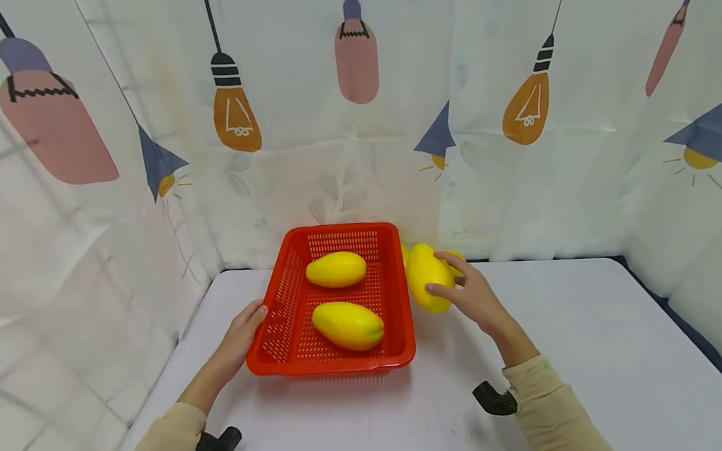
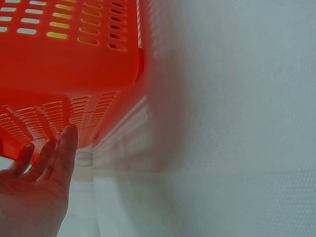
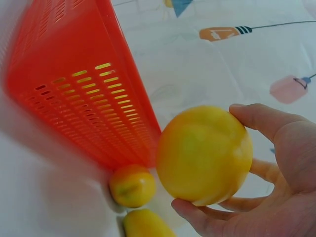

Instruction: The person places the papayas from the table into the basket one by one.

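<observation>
A red plastic basket (image 1: 333,360) with slotted walls stands on the table, two yellow mangoes in it, one (image 1: 336,270) toward the back and one (image 1: 348,326) toward the front. My left hand (image 1: 243,333) holds the basket's left rim, thumb at the edge; in the left wrist view its fingers (image 2: 66,148) lie along the slotted side. Just outside the right wall, my right hand (image 1: 473,294) grips another yellow mango (image 1: 428,278) between thumb and fingers. The right wrist view shows this held mango (image 3: 205,155) above two more, one (image 3: 132,186) close against the basket and one (image 3: 147,224) beside it.
The white table (image 1: 592,349) extends to the right and in front of the basket. A white curtain (image 1: 358,170) printed with lamps hangs behind and along both sides. Black curved pieces (image 1: 494,398) stick out at both wrists.
</observation>
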Demonstrator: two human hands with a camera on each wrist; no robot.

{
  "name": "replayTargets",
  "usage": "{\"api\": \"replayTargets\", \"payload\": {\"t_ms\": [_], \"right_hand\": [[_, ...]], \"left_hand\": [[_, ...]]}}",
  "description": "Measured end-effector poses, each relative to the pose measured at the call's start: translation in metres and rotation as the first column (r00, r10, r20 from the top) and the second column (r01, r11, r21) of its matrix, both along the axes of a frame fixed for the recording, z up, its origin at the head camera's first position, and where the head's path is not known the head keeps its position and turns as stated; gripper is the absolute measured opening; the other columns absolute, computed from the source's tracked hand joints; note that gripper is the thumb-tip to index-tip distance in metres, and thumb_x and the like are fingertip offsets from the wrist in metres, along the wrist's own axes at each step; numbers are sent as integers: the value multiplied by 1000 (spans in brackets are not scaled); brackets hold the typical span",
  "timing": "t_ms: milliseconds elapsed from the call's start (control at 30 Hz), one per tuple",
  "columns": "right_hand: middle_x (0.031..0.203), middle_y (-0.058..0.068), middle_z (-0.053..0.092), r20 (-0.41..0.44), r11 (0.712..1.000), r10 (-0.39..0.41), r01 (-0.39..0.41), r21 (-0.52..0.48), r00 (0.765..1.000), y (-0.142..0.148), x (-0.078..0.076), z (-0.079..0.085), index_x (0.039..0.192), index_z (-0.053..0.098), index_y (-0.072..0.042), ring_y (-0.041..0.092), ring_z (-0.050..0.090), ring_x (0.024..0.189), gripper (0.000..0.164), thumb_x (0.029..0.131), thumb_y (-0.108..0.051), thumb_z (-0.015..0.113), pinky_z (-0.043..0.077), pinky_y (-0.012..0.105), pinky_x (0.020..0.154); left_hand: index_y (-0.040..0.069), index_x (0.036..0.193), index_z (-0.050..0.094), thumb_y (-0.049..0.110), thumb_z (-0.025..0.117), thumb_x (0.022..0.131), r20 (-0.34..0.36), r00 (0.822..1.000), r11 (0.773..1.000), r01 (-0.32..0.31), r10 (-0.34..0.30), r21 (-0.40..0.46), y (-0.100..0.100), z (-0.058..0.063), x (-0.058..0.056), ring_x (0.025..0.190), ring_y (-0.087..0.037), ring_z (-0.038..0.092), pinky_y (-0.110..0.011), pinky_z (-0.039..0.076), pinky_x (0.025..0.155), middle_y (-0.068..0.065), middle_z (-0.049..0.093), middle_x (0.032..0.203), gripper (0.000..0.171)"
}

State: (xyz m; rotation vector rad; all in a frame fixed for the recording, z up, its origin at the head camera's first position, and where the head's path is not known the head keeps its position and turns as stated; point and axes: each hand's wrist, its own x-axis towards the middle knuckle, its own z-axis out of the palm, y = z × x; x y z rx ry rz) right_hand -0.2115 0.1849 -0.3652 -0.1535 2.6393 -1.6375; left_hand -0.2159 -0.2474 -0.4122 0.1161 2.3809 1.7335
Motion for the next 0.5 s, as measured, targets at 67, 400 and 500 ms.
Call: {"api": "replayTargets", "payload": {"t_ms": [67, 400, 500], "right_hand": [[155, 6, 31, -1, 1000, 2, -2, -2, 1000, -1, 0, 1, 146, 40, -29, 46, 41, 131, 66, 87, -37, 69, 47, 55, 97], [155, 5, 31, 3, 1000, 6, -6, -18, 1000, -9, -1, 5, 146, 39, -28, 44, 41, 132, 67, 87, -37, 69, 46, 54, 99], [154, 4, 31, 3, 1000, 9, -9, -24, 1000, -10, -1, 5, 146, 40, -28, 44, 41, 132, 67, 87, -37, 69, 45, 54, 100]], "left_hand": [[3, 144, 32, 43, 34, 104, 2, 1000, 1000, -1, 1, 0, 1, 1, 1, 94, -12, 59, -21, 52, 79, -24, 51, 126, 56], [1, 144, 33, 38, 34, 105, 3, 1000, 1000, -6, 6, 27, 3, 5, 1, 92, -11, 60, -23, 53, 78, -17, 55, 119, 54], [1, 145, 32, 38, 34, 105, 4, 1000, 1000, -7, 7, 20, 3, 5, 1, 92, -11, 60, -23, 53, 78, -17, 55, 119, 54]]}}
